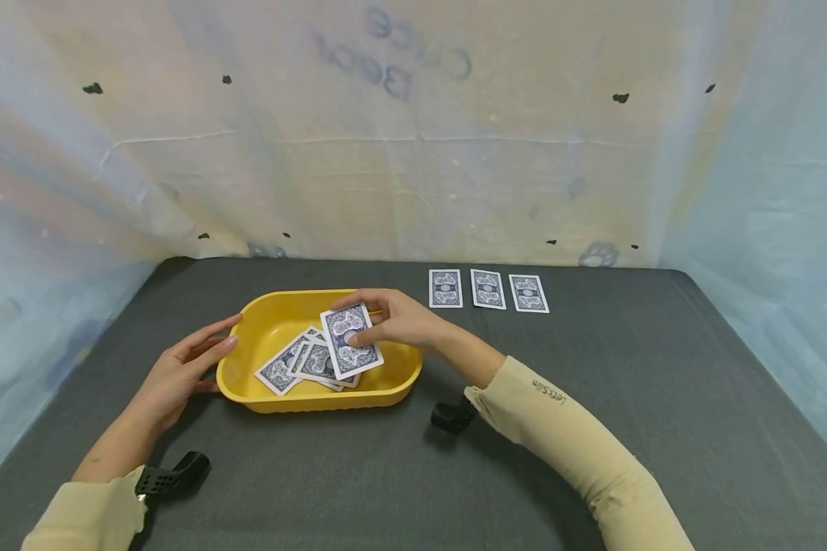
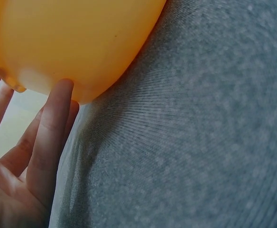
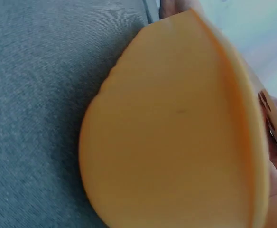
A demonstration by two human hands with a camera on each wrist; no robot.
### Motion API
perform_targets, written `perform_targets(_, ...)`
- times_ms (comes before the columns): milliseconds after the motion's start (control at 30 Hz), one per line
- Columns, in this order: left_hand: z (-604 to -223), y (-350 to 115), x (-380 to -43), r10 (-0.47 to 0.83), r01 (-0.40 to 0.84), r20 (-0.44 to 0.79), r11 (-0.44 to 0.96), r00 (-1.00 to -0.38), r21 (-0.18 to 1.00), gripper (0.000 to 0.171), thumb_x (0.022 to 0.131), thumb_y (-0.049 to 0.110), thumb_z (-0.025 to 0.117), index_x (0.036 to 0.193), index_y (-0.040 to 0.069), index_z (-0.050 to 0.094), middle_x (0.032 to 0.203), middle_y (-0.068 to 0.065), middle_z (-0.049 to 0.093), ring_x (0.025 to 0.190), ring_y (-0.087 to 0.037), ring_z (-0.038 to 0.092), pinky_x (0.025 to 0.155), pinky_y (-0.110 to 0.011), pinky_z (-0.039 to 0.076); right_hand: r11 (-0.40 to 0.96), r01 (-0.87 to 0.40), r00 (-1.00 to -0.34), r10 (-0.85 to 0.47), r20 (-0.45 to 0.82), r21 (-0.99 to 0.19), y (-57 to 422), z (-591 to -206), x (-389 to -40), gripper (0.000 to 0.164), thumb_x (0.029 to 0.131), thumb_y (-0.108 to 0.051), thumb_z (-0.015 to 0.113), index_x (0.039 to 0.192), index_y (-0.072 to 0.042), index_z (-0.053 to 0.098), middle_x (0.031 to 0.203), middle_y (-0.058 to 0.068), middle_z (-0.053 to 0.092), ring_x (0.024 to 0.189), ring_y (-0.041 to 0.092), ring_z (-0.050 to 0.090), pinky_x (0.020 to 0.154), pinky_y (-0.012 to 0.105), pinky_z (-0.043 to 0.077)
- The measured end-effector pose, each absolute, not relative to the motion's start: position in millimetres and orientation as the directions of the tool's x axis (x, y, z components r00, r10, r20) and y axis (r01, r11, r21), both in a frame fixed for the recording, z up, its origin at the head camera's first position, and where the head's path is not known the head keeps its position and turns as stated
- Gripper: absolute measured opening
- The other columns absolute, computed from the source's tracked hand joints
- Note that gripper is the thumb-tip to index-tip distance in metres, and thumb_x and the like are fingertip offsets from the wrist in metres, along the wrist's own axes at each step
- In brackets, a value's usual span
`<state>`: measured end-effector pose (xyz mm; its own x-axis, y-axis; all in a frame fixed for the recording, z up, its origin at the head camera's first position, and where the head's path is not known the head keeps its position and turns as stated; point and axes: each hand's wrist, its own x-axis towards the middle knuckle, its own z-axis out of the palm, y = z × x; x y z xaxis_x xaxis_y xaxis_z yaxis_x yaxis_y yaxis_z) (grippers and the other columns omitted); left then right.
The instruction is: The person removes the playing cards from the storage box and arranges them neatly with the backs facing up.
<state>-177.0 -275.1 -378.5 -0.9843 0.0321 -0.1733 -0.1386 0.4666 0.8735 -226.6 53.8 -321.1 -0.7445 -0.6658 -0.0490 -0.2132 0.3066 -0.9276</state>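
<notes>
My right hand (image 1: 403, 317) pinches a blue-backed playing card (image 1: 341, 348) between thumb and fingers, held over the yellow tray. In the right wrist view, a sliver of that card (image 3: 271, 123) shows past the tray's rim. Inside the tray (image 1: 317, 402), several more blue-patterned playing cards (image 1: 282, 369) overlap in a loose pile, partly covered by the held one. At the tray's left end, my left hand (image 1: 175, 375) rests its fairly straight fingers against the wall. The left wrist view has those fingers (image 2: 55, 114) touching the tray's yellow side (image 2: 77, 47).
Three playing cards lie back-up in a row on the dark cloth at the far right: a left one (image 1: 445, 289), a middle one (image 1: 488, 289) and a right one (image 1: 528, 294). A pale curtain (image 1: 413, 191) hangs behind the table (image 1: 358, 474).
</notes>
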Motion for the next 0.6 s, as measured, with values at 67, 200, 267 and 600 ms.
perform_targets(67,-378.2,-275.3,-176.7,0.034,-0.136,-0.171,0.466,-0.985,0.874,0.064,0.093,0.056,0.050,0.150,0.032,0.032,0.145,-0.019,0.037,0.090,0.005,0.053,0.071,-0.028,0.055,0.302,-0.216,-0.749,-0.661,-0.041,-0.928,55.5,-319.8,-227.0,0.049,0.084,-0.008,0.073,0.130,-0.016,0.060,0.125,0.002,0.060,0.098,0.015,0.058,0.084,0.024,0.049)
perform_targets(200,-378.0,-275.5,-176.4,0.039,-0.133,-0.171,0.467,-0.985,0.874,0.064,0.094,0.055,0.050,0.150,0.032,0.032,0.145,-0.019,0.037,0.090,0.006,0.053,0.071,-0.028,0.055,0.285,-0.208,-0.744,-0.667,-0.038,-0.936,58.8,-319.0,-226.7,0.049,0.084,-0.007,0.071,0.131,-0.014,0.059,0.125,0.003,0.060,0.098,0.016,0.059,0.082,0.025,0.051)
perform_targets(267,-378.1,-275.7,-176.4,0.041,-0.133,-0.171,0.467,-0.984,0.874,0.063,0.094,0.055,0.050,0.150,0.032,0.032,0.145,-0.018,0.038,0.090,0.006,0.053,0.071,-0.028,0.055,0.278,-0.192,-0.747,-0.663,-0.043,-0.941,60.7,-318.2,-226.1,0.049,0.084,-0.007,0.072,0.131,-0.014,0.059,0.124,0.004,0.060,0.096,0.016,0.059,0.080,0.026,0.051)
perform_targets(600,-378.6,-277.3,-177.6,0.046,-0.139,-0.180,0.463,-0.983,0.876,0.062,0.094,0.055,0.051,0.150,0.034,0.033,0.142,-0.010,0.041,0.091,0.005,0.053,0.072,-0.028,0.055,0.253,-0.138,-0.772,-0.633,-0.056,-0.958,73.9,-314.9,-223.5,0.050,0.083,-0.002,0.072,0.129,-0.013,0.060,0.116,0.009,0.064,0.091,0.018,0.063,0.077,0.027,0.053)
